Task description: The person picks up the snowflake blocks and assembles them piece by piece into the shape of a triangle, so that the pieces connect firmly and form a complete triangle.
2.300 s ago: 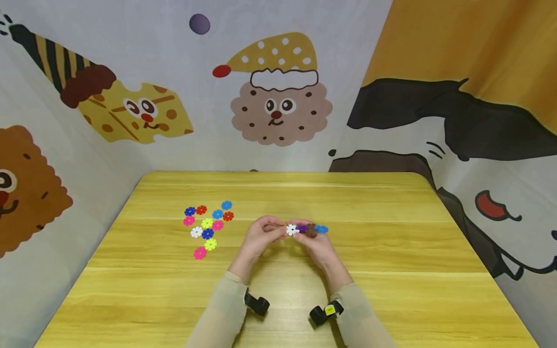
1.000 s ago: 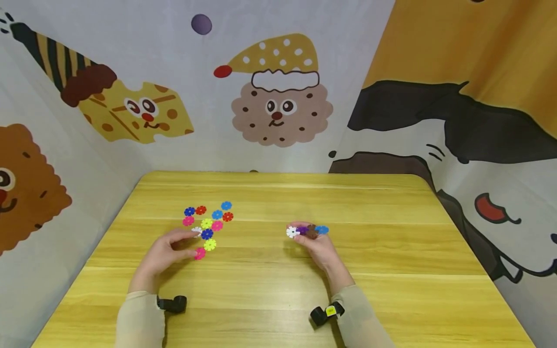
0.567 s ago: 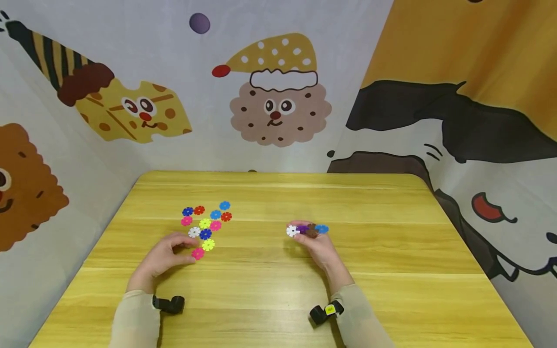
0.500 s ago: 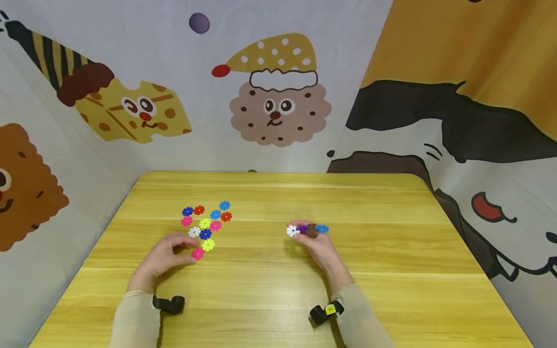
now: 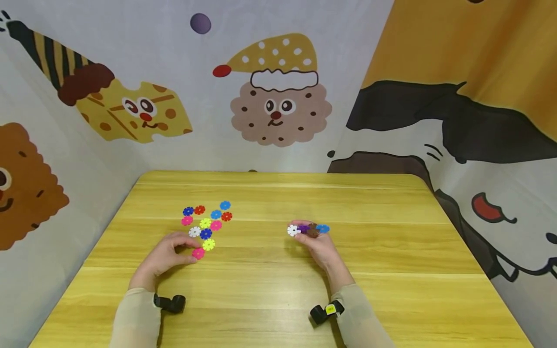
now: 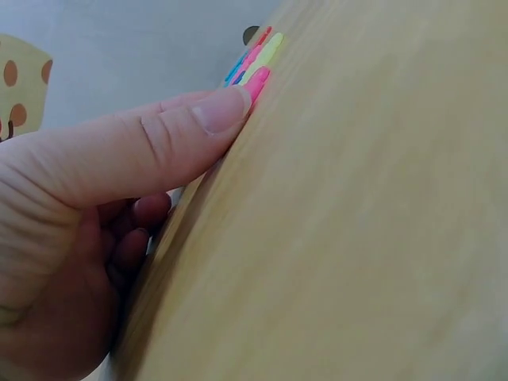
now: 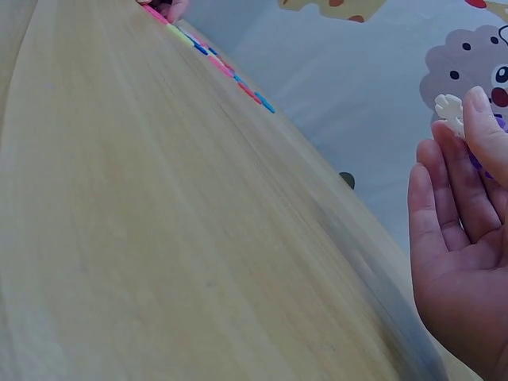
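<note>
My left hand (image 5: 163,258) is at the near end of a group of flat plastic snowflake discs on the table's left. Its thumb and index finger pinch the edges of a pink snowflake disc (image 5: 198,253), which lies low at the tabletop; in the left wrist view the thumb (image 6: 222,111) meets that pink disc (image 6: 258,83). Farther right, my right hand (image 5: 319,249) holds a row of joined discs between thumb and fingers: a white disc (image 5: 293,230), a purple disc (image 5: 303,229), a brown disc (image 5: 313,230) and a blue disc (image 5: 323,228).
Close beyond my left fingers lie a yellow disc (image 5: 209,244), a white disc (image 5: 194,232) and a dark blue disc (image 5: 206,234), with several more behind. All are on a wooden table (image 5: 261,299). A curtain with cartoon prints (image 5: 278,116) hangs behind its far edge.
My left hand has left the joined row, gone left to the loose discs, and drawn its index finger back from the white disc to the pink one. My right hand stays put with the row.
</note>
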### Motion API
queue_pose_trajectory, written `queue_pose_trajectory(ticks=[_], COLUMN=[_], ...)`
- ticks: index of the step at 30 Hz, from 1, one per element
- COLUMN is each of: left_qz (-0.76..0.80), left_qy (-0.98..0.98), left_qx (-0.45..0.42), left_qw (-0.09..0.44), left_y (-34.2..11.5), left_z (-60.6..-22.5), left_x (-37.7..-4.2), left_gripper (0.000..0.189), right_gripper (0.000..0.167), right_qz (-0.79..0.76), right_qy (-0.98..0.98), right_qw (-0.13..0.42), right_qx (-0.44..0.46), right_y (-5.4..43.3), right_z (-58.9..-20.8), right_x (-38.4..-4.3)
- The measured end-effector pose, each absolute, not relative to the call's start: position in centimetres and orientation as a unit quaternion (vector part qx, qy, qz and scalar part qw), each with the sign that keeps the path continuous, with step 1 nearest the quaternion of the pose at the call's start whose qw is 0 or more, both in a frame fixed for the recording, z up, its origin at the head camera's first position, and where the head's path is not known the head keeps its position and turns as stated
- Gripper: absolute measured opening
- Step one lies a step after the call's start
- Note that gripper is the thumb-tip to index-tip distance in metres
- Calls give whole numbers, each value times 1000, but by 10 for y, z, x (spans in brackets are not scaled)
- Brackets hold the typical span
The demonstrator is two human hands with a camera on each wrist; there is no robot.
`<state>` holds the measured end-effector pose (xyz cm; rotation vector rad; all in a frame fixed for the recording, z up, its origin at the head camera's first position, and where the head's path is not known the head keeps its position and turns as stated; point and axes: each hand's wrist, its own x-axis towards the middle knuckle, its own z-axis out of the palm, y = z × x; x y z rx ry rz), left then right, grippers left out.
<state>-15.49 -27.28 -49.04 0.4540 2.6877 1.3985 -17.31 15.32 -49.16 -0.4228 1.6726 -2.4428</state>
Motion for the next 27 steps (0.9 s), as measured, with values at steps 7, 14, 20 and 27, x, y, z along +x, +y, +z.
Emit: queue_pose_trajectory(ticks=[7,14,20,27], left_qz=[462,519,559,555], left_qy=[872,847,827,828], left_qx=[156,111,66,71], left_qw=[35,25,11,-13], left_y=[-272,-270,-255,-210], left_z=[-493,-494,-484,-458], left_x=[-157,-156,-155,-160], left_gripper=[27,18,17,15], right_gripper=[29,34,36,31], right_qz=[-813,-814,-813,-811], right_qy=[560,560,562,564], right_qw=[71,71,70,70], right_qx=[-144,-134,-134,-135], right_y=[154,153,153,152], right_z=[-491,-490,-490,-491], right_x=[-173,-172,-172,-171])
